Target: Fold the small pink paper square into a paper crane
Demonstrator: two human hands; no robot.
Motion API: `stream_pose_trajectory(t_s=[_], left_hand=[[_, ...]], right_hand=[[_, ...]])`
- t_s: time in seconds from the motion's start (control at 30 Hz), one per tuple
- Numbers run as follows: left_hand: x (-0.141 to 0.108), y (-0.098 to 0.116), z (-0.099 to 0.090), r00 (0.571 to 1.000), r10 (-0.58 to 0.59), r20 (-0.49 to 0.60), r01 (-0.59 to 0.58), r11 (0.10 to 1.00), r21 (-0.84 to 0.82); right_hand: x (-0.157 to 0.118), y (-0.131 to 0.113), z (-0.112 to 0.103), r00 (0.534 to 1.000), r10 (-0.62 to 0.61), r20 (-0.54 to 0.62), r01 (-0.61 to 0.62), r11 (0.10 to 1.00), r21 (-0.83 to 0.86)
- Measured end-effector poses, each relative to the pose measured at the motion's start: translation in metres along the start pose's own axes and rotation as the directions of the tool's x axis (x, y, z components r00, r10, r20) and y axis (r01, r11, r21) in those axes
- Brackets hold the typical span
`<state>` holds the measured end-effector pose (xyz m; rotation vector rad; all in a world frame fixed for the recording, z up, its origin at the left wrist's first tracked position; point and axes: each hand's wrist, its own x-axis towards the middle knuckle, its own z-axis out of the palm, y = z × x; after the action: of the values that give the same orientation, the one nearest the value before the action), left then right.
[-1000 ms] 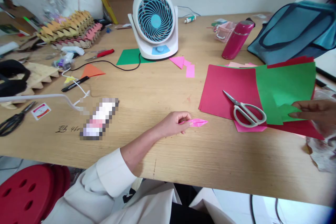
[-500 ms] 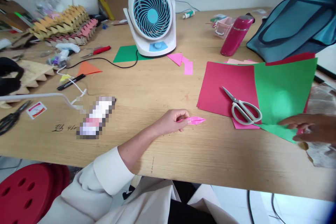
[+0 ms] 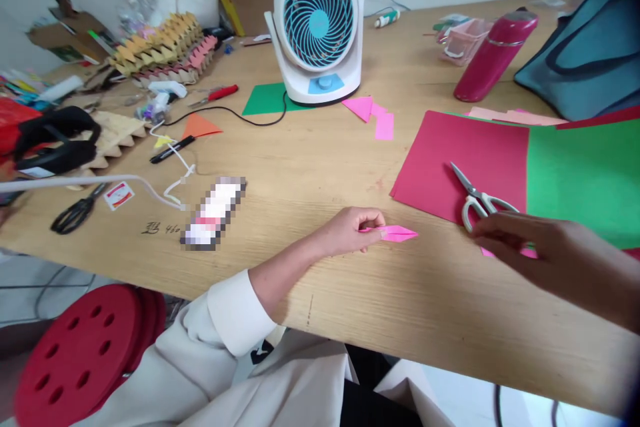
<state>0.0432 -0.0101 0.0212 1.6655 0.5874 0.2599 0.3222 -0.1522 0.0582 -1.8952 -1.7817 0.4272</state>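
My left hand (image 3: 353,230) rests on the table with its fingers pinched on a folded pink paper (image 3: 399,233). The paper is a narrow, pointed shape whose tip sticks out to the right, with a crease along its length. My right hand (image 3: 545,257) reaches in from the right, slightly blurred, fingers stretched toward the left. It hovers in front of the light-handled scissors (image 3: 473,190) and hides part of their handles. Nothing shows in its fingers. Those scissors lie on a dark red paper sheet (image 3: 465,140), beside a green sheet (image 3: 585,177).
A white fan (image 3: 320,27) stands at the back, with pink paper scraps (image 3: 384,125) by its base. Toward the right are a magenta bottle (image 3: 495,57) and a teal bag (image 3: 580,53). A phone (image 3: 215,213), black scissors (image 3: 77,213) and cables lie left. Red stools (image 3: 65,360) stand below.
My right hand has moved left from the green sheet to the scissors' handles. My left hand keeps its pinch on the folded paper. The view has turned left.
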Motion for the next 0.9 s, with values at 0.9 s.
stream_pose_trajectory(t_s=[0.9], left_hand=[[-0.001, 0.004, -0.007, 0.99, 0.108, -0.09, -0.054, 0.882, 0.468]], right_hand=[[0.029, 0.051, 0.017, 0.987, -0.006, -0.161, -0.067, 0.893, -0.444]])
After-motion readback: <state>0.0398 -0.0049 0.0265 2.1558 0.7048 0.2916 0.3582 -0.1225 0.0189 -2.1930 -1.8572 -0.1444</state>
